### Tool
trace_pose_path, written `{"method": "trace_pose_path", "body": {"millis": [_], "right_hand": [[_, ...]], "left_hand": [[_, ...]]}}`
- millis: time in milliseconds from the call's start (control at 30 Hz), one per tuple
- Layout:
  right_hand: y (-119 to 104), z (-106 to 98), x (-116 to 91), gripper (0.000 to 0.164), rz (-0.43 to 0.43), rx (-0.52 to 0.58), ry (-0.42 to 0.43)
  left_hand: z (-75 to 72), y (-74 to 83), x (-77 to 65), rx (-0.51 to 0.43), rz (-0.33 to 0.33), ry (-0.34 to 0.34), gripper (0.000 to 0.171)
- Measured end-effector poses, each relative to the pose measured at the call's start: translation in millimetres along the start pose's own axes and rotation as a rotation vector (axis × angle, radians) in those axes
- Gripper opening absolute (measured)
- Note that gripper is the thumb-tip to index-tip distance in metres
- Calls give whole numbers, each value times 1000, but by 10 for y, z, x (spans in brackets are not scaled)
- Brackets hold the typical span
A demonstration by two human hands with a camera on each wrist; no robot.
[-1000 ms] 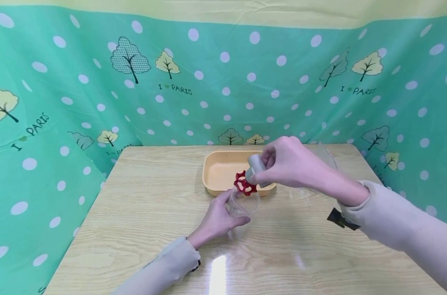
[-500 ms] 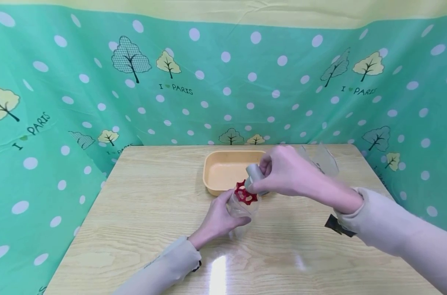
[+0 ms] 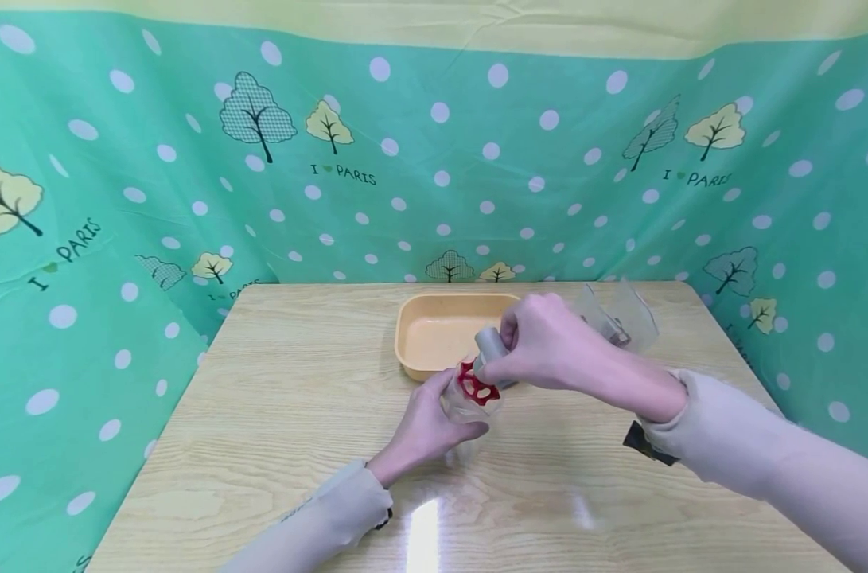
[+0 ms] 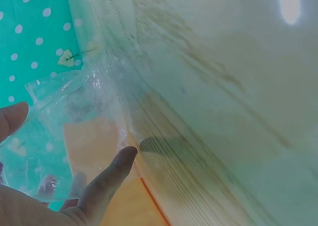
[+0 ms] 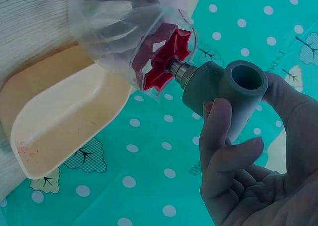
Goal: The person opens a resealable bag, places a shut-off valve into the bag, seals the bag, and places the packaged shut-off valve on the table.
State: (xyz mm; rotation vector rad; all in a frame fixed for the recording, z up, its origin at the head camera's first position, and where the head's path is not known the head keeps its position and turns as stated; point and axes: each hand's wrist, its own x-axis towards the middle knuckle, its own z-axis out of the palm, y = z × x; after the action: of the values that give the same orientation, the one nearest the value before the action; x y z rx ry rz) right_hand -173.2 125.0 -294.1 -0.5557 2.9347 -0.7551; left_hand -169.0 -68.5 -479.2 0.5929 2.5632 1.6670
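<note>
My right hand (image 3: 548, 342) grips the grey body of a stop valve (image 5: 201, 87) with its thumb and fingers. The valve tilts, its red handwheel (image 5: 179, 46) pointing down and to the left on a short metal stem. That handwheel sits in the mouth of a clear plastic bag (image 5: 112, 37), partly covered by the film. My left hand (image 3: 422, 426) holds the bag at its side, with thumb and fingers spread around the film. In the left wrist view the clear bag (image 4: 74, 104) bulges between the fingers.
A shallow orange tray (image 3: 405, 350) stands just behind both hands. To the right, at the back of the wooden table (image 3: 276, 398), lie clear plastic bags (image 3: 634, 318) with something small and dark inside. A green dotted curtain (image 3: 434, 143) closes off the back and sides.
My right hand has moved down and slightly left with the valve, bringing the handwheel into the bag's mouth. The left hand has stayed nearly still. More of the bags at the back right shows.
</note>
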Motion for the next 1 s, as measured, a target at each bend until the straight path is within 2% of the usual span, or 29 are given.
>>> {"method": "trace_pose_path", "body": {"millis": [267,633,1000], "right_hand": [[21,92,26,45,-8,-14,2],[82,183,81,44,-6,-23,4],[123,285,119,44,59,-3,-50]], "left_hand": [[21,34,8,15,-6,5,70],[51,30,5,13,-7,18,74],[81,25,11,37,-2,18,72]]}}
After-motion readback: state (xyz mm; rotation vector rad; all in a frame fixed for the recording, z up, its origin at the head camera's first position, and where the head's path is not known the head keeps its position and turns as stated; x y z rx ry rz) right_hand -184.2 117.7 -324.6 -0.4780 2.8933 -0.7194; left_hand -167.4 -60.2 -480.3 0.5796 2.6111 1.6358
